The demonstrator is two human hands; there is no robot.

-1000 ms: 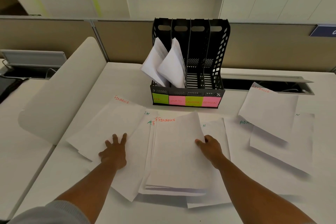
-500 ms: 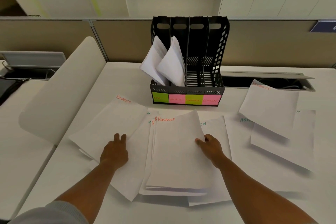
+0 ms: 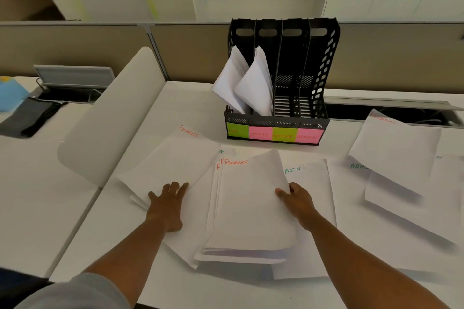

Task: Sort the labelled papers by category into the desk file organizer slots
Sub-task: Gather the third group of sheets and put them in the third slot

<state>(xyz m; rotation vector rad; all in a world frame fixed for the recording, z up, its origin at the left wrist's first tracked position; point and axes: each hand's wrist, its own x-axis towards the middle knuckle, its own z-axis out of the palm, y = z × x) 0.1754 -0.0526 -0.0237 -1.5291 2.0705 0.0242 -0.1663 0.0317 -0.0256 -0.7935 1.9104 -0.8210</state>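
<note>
A black four-slot file organizer (image 3: pixel 313 123) stands at the back of the desk, its front tagged HR, SPORTS, FINANCE, ADMIN. White papers (image 3: pixel 247 85) lean in its two left slots; the two right slots look empty. My right hand (image 3: pixel 295 199) grips the right edge of a stack of FINANCE papers (image 3: pixel 251 208) in front of me, the edge lifted slightly. My left hand (image 3: pixel 167 204) lies flat, fingers together, on a loose FINANCE sheet (image 3: pixel 173 160) to the left. ADMIN sheets (image 3: pixel 311 178) lie under and right of the stack.
More sheets (image 3: pixel 396 150), one marked FINANCE over ones marked ADMIN, lie at the right. A white curved divider panel (image 3: pixel 110 118) rises on the left. An open cable trough (image 3: pixel 391 113) runs behind the organizer. A dark pouch (image 3: pixel 30 118) lies at far left.
My left hand's fingers have drawn together on the loose FINANCE sheet. My right hand stays on the stack's edge. The view has shifted slightly.
</note>
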